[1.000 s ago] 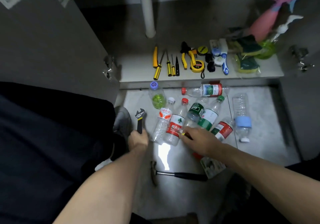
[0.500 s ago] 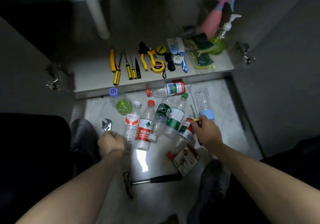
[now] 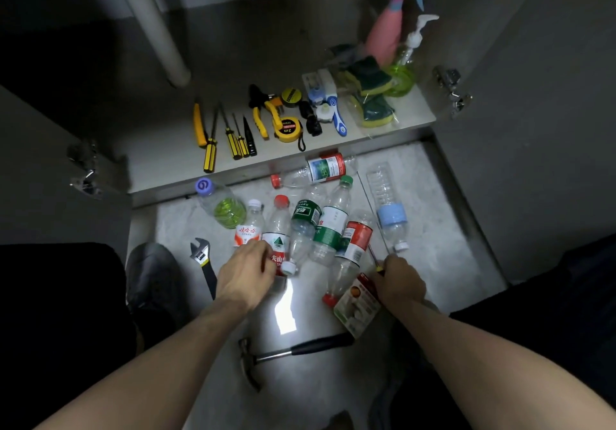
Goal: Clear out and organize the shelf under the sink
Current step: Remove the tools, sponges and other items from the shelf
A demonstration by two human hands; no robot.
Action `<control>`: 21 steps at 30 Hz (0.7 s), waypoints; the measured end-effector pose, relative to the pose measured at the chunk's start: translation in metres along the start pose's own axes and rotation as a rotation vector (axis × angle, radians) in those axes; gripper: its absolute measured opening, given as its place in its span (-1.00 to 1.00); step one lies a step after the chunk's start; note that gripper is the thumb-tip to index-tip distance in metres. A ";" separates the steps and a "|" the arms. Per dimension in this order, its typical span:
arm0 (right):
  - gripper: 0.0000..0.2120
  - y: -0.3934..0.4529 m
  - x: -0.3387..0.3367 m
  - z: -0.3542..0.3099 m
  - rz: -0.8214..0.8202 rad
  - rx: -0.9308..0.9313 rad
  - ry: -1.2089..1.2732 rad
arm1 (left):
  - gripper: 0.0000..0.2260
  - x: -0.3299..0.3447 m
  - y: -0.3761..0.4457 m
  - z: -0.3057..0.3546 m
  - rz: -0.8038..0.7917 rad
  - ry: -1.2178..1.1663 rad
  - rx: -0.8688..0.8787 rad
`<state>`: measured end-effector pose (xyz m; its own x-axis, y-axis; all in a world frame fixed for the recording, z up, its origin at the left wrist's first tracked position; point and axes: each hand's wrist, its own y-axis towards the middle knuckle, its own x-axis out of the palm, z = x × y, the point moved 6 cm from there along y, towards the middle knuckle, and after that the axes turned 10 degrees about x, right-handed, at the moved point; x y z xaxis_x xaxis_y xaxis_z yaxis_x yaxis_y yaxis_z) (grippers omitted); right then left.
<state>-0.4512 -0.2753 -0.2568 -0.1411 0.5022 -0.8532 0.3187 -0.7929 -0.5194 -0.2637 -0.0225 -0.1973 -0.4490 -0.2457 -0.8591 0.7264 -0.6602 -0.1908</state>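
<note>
The shelf under the sink [image 3: 160, 163] holds a row of yellow-handled screwdrivers [image 3: 210, 143], pliers [image 3: 263, 113], a tape measure [image 3: 286, 128], brushes [image 3: 333, 113] and sponges [image 3: 370, 79]. Several empty plastic bottles [image 3: 330, 226] lie on the floor in front of it. My left hand [image 3: 246, 273] rests on the near ends of the red-label bottle [image 3: 276, 243] and its neighbour; whether it grips one is unclear. An adjustable wrench [image 3: 203, 263] lies on the floor just left of that hand. My right hand [image 3: 398, 283] is closed on a thin screwdriver [image 3: 374, 255].
A hammer [image 3: 293, 351] lies on the floor near me, and a printed packet [image 3: 358, 306] sits by my right wrist. A pink spray bottle [image 3: 390, 33] and green pump bottle [image 3: 403, 73] stand at the shelf's right. A drain pipe [image 3: 156, 26] rises at back left. Cabinet doors flank both sides.
My left hand has let go of the wrench, which now lies on the floor, and has moved right onto the bottles. My right hand has drawn back with the screwdriver.
</note>
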 end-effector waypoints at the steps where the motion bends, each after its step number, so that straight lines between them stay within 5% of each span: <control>1: -0.73 0.000 -0.005 -0.001 0.045 -0.005 0.043 | -0.95 -0.002 0.002 -0.001 0.008 0.007 -0.001; 10: -0.91 0.000 -0.079 -0.123 0.062 -0.298 0.572 | -0.90 -0.054 0.051 0.023 0.189 -0.035 0.084; 15: -0.86 -0.004 -0.126 -0.210 0.021 -0.513 0.590 | -0.81 -0.145 0.100 0.034 0.412 0.122 0.217; 18: -0.86 -0.006 -0.142 -0.259 -0.003 -0.604 0.514 | -0.84 -0.186 0.130 0.009 0.441 0.199 0.104; 21: -0.84 -0.006 -0.144 -0.307 -0.027 -0.675 0.384 | -0.79 -0.200 0.161 -0.036 0.289 0.238 -0.097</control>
<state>-0.1447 -0.2368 -0.1156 0.1385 0.7006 -0.7000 0.8389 -0.4587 -0.2930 -0.0381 -0.0546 -0.0734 -0.0929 -0.2327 -0.9681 0.8564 -0.5146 0.0415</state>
